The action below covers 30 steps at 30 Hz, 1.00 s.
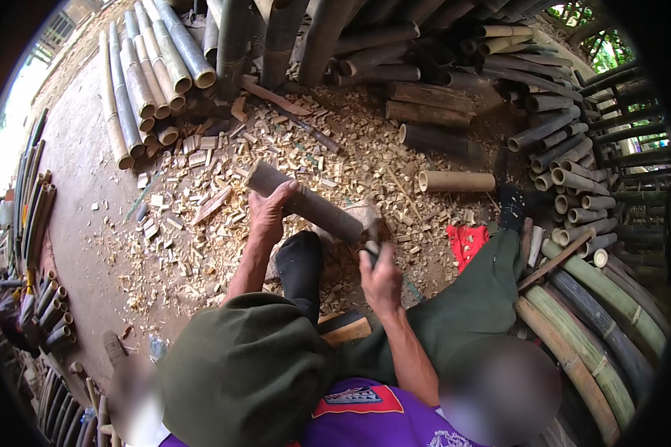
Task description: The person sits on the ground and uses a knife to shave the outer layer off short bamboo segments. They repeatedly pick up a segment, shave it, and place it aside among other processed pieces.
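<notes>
My left hand is wrapped round a dark bamboo tube, thumb on top near its upper left end. The tube slants down to the right over the wood chips. Its lower right end is beside a pale block-like surface, partly hidden; whether they touch I cannot tell. My right hand is closed on a short-handled bladed tool, close to that same end of the tube. The blade is small and blurred, so its exact kind does not show.
Wood chips cover the ground. Bamboo poles lean at the back left; cut tubes are stacked at right. A pale tube and a red cloth lie right of my hands. Long green poles lie beside my leg.
</notes>
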{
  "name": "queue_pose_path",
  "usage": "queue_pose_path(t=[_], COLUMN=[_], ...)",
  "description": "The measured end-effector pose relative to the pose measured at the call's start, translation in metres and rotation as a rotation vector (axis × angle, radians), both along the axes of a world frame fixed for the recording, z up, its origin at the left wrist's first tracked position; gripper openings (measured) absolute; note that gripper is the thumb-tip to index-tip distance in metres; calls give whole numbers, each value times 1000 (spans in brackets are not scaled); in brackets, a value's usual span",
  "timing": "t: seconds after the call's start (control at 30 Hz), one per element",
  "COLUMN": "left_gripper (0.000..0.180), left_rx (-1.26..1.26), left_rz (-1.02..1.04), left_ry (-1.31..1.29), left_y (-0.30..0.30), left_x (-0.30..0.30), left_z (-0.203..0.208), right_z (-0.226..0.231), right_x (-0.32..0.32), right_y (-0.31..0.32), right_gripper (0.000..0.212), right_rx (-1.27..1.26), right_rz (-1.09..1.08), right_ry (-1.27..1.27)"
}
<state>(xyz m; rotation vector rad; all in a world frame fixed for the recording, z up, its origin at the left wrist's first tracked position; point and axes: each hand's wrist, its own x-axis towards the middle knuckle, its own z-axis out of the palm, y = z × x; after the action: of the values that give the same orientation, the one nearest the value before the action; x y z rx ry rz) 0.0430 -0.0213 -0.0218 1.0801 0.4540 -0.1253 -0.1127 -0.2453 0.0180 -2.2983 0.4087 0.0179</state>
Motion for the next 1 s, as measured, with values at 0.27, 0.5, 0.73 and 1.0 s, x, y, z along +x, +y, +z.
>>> queue_pose_path(t=[0.27,0.5,0.73,1.0], left_gripper=[42,55,74,45], left_rx=[-69,-64,-45,23], left_rz=[8,-31,-164,88], left_ry=[-60,-156,-53,-71], left_y=[14,14,34,21], left_x=[-11,-10,-25,-23], left_z=[-3,2,4,14], right_z=[60,-20,45,48], right_x=[17,22,2,19], right_y=[4,-21,-2,-2], right_gripper=[35,36,35,36], right_rx=[9,-114,136,-20], right_rz=[82,113,54,94], right_ry=[-97,257,-252,106])
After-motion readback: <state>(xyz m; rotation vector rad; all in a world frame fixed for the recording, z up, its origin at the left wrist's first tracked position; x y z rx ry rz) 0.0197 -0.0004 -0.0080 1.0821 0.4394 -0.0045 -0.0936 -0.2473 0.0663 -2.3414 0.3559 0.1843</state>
